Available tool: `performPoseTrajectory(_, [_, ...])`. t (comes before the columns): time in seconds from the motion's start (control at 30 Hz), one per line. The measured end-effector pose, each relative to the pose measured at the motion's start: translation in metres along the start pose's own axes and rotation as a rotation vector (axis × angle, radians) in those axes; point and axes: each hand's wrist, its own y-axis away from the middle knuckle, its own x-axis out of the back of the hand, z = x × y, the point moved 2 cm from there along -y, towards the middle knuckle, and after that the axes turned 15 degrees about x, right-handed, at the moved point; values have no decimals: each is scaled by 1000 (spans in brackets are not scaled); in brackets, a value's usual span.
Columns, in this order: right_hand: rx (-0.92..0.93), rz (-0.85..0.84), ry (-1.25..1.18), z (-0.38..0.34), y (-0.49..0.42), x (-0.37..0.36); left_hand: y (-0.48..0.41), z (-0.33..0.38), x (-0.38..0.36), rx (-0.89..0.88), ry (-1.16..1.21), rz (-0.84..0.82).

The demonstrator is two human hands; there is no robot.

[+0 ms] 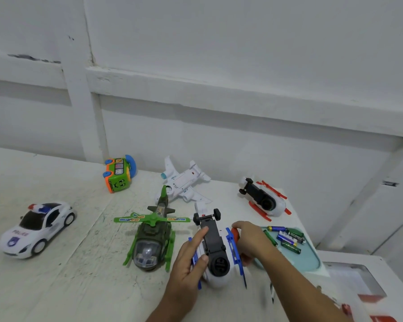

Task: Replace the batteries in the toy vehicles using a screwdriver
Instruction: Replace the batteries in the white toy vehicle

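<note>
The white helicopter (213, 240) with blue skids lies belly-up on the table (79, 275) before me. My left hand (186, 263) grips its side, forefinger along the black underside, the other fingers hidden. My right hand (251, 238) curls round a red thing (235, 231) beside the right skid, too covered to identify; just beyond, batteries (286, 238) lie in a tray (312, 261) partly behind my arm.

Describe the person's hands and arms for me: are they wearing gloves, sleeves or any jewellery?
No gloves: the left hand and right hand are both bare. No ring, watch or bracelet shows, though the picture is a little blurred. The left forearm and right forearm are uncovered down to the picture's bottom edge, so no sleeve is in view.
</note>
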Motion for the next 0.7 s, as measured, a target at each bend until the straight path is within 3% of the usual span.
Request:
performPoseTrajectory(0.23, [18,34,8,3,8,0,3,-2,0,-15,73,20])
performPoseTrajectory(0.4, [130,162,7,9,20,8,3,3,-6,-27,109,13])
performPoseTrajectory(0.53, [198,311,-178,11,31,21,1,9,-15,-13,172,1])
performPoseTrajectory(0.7, [187,294,-595,16,44,35,-1,30,-27,-30,279,35])
